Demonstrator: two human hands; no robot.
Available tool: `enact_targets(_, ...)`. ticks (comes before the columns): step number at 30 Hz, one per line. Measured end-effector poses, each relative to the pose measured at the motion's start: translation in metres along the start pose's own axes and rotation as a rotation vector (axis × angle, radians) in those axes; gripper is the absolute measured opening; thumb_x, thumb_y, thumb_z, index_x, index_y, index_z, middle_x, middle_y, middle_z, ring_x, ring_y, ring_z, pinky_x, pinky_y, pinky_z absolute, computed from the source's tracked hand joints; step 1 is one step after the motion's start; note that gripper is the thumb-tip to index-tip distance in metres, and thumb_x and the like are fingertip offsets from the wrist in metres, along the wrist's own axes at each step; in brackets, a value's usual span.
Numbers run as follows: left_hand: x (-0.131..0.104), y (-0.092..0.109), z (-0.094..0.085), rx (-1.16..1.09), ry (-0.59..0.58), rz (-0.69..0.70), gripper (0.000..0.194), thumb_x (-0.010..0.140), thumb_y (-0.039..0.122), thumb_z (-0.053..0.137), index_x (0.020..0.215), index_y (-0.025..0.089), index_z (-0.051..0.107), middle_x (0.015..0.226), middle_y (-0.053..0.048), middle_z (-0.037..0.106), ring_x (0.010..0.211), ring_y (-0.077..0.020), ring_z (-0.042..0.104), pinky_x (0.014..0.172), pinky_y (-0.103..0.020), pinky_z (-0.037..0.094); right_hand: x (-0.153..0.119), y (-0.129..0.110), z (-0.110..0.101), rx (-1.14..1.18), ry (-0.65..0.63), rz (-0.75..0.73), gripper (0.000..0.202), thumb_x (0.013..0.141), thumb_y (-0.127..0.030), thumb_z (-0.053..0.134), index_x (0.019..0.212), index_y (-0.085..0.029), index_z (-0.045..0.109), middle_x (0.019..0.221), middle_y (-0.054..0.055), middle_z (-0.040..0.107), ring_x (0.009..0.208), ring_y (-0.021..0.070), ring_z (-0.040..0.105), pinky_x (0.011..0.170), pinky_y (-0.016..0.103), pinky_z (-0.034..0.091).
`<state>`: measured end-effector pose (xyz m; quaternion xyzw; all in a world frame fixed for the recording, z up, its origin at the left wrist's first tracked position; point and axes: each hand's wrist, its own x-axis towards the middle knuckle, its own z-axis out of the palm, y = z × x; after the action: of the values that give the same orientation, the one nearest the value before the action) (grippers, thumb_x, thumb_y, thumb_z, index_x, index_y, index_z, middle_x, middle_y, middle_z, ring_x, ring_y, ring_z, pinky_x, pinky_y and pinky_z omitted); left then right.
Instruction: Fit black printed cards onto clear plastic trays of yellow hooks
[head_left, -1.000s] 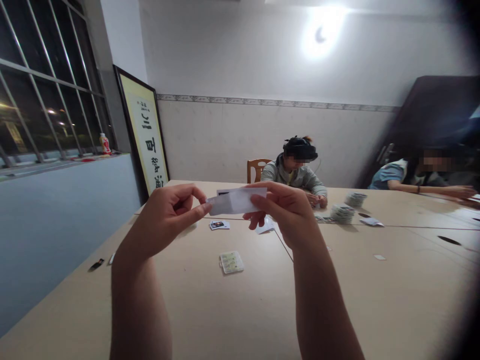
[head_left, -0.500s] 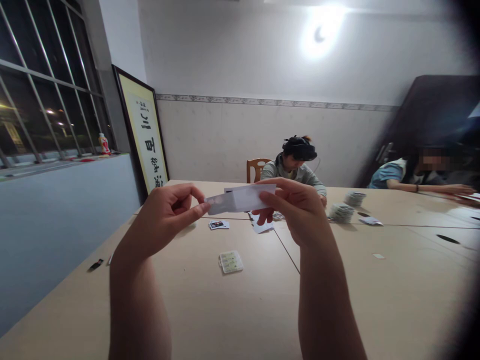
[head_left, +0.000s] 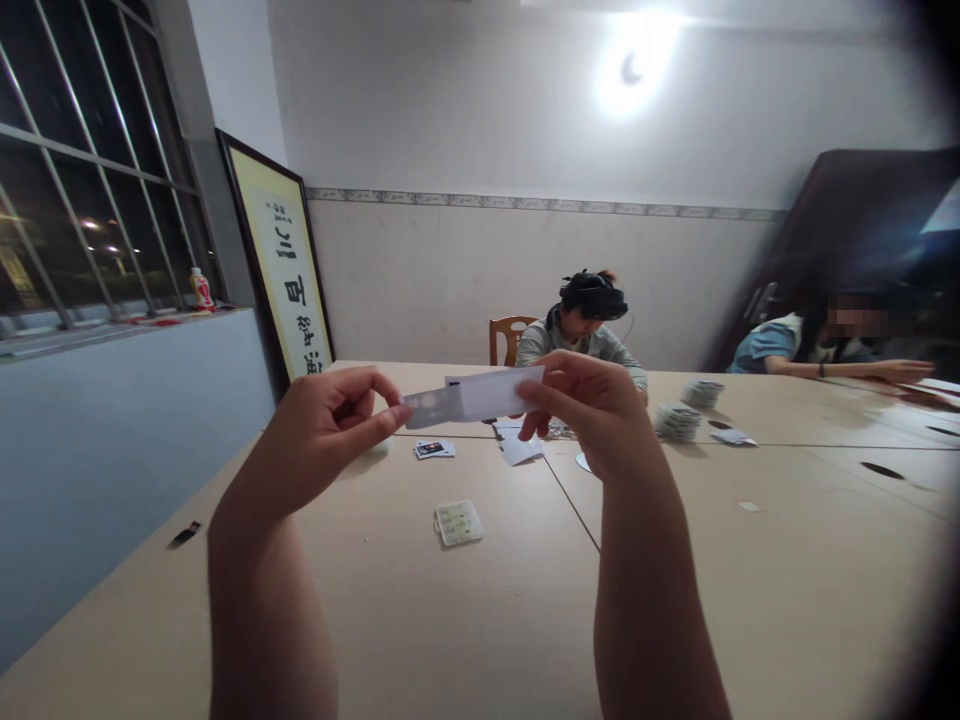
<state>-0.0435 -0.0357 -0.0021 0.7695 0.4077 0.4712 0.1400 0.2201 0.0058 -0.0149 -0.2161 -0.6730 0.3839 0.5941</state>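
Observation:
Above the table, my left hand [head_left: 337, 425] pinches the left end of a thin greyish translucent strip [head_left: 436, 407] between thumb and fingertip. My right hand [head_left: 589, 410] holds a white card [head_left: 491, 393] by its right end, thumb in front and fingers behind. The strip overlaps the card at the card's left edge; whether it sits inside or behind cannot be made out. A dark corner of something shows above the card's top left. Below the hands, a clear plastic case [head_left: 458, 524] with pale green contents lies on the table.
The pale table [head_left: 450, 630] bears printed cards [head_left: 434, 449], white papers [head_left: 519, 446], a black item [head_left: 185, 534] at left and stacks of packets [head_left: 679, 422] at right. Across it sits a person [head_left: 581, 325] wearing a headset; another person [head_left: 795, 345] is at far right.
The view has shifted slightly, so the scene sits a little differently. Both hands keep their hold, and slightly more of the grey strip seems to show left of the white card.

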Motion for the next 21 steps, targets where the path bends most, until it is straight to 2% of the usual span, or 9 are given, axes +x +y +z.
enact_targets(4,0.001,-0.001,0.001,0.0,-0.005,-0.002,0.019,0.085,0.033,0.065,0.073,0.018,0.065,0.055,0.008,0.03,0.049,-0.0088,0.027,0.043,-0.023,0.019,0.001,-0.002,-0.003,-0.037,0.024,0.015,0.027,0.072,-0.028,0.088,0.065,-0.019,0.064,0.053,-0.003,0.065,0.043,0.0088,0.064,0.041,0.016,0.047)
enact_targets(14,0.002,-0.002,0.001,0.002,-0.016,-0.023,0.02,0.085,0.035,0.066,0.075,0.018,0.066,0.056,0.008,0.031,0.05,-0.009,0.028,0.044,-0.022,0.021,0.003,-0.001,-0.009,-0.084,0.035,0.037,0.028,0.068,-0.03,0.089,0.063,-0.018,0.064,0.052,-0.003,0.062,0.043,0.0084,0.063,0.041,0.016,0.047)
enact_targets(21,0.002,0.0,0.001,0.025,-0.01,-0.02,0.02,0.085,0.035,0.065,0.074,0.018,0.066,0.055,0.008,0.031,0.049,-0.0089,0.029,0.044,-0.022,0.021,0.01,0.01,-0.016,-0.108,0.035,0.093,0.034,0.067,-0.035,0.089,0.063,-0.018,0.06,0.053,-0.004,0.06,0.045,0.0097,0.065,0.042,0.018,0.046)
